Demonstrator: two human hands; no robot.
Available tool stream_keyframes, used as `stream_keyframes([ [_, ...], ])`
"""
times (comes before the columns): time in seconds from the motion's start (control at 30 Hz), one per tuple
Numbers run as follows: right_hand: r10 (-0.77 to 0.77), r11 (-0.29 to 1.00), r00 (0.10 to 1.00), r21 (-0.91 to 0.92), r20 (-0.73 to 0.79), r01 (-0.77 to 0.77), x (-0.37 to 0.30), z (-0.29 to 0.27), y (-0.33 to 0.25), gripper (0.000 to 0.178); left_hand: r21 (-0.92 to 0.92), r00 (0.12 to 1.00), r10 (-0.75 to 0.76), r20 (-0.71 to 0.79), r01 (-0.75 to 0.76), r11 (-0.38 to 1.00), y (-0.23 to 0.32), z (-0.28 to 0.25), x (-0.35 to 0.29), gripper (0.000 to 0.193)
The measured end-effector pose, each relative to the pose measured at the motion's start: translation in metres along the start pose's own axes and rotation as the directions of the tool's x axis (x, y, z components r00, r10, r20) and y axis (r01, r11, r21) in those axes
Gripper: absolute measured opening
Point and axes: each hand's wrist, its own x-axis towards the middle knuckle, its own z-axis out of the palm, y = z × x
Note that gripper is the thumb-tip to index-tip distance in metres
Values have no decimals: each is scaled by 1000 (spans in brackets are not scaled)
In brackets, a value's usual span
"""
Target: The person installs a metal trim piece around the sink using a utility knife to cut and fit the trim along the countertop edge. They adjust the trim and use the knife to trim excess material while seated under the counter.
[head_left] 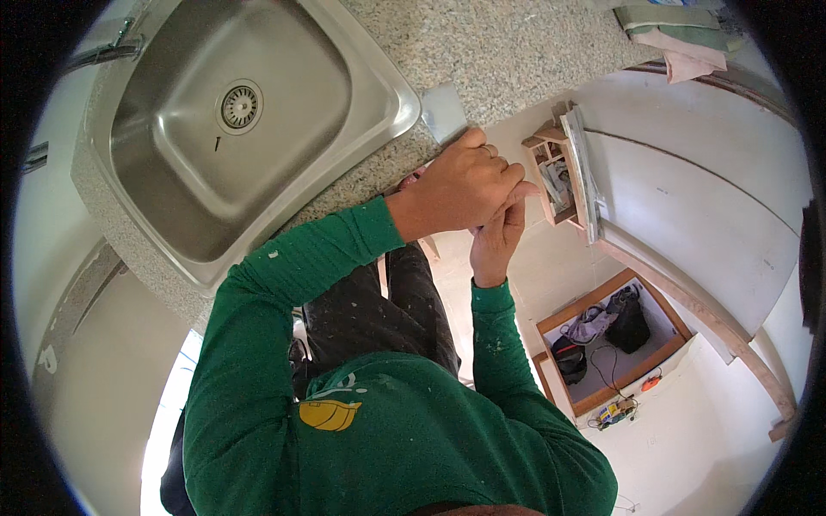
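My left hand (pixel 465 185) is closed, knuckles up, at the front edge of the granite countertop (pixel 508 60), just right of the steel sink (pixel 267 39). My right hand (pixel 497 245) is below it, fingers closed and meeting the left fingers. Whatever lies between them is hidden. A thin, flat, pale grey piece (pixel 443 112) rests over the counter by the sink's corner, its near end close to my left knuckles. I cannot tell whether my left hand holds it. A small reddish thing (pixel 411 178) shows partly beside my left wrist.
Folded cloths (pixel 675 39) hang over the counter's far right edge. Right of my hands stands a wooden tray (pixel 555 172) with compartments. Lower right, a wood-framed opening (pixel 615 340) holds dark bags; a yellow-blue tool (pixel 615 414) and an orange item (pixel 651 381) are beside it.
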Motion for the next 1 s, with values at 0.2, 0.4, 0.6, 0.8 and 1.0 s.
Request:
stream_keyframes([
  [0.2, -58, 988, 998, -144, 20, 61, 17, -11, -15, 18, 39, 998, 63, -15, -63, 997, -3, 2, 3, 19],
  [0.4, 13, 998, 999, -57, -48, -16, 36, -11, -28, 15, 72, 987, 116, -108, -108, 992, -7, 12, 8, 21],
  [0.6, -35, 992, 998, 116, -60, 42, 51, -21, -26, 28, 143, 977, 147, -152, -125, 982, -6, 14, 19, 29],
  [0.8, -486, 842, 874, -266, 3, 469, 58, -42, -35, 47, 84, 993, 82, -87, -75, 994, -5, 14, 23, 37],
  [1.0, -814, 509, 564, -297, 141, 808, 73, -53, -66, 74, 71, 994, 81, -67, -76, 995, -7, 9, 24, 36],
])
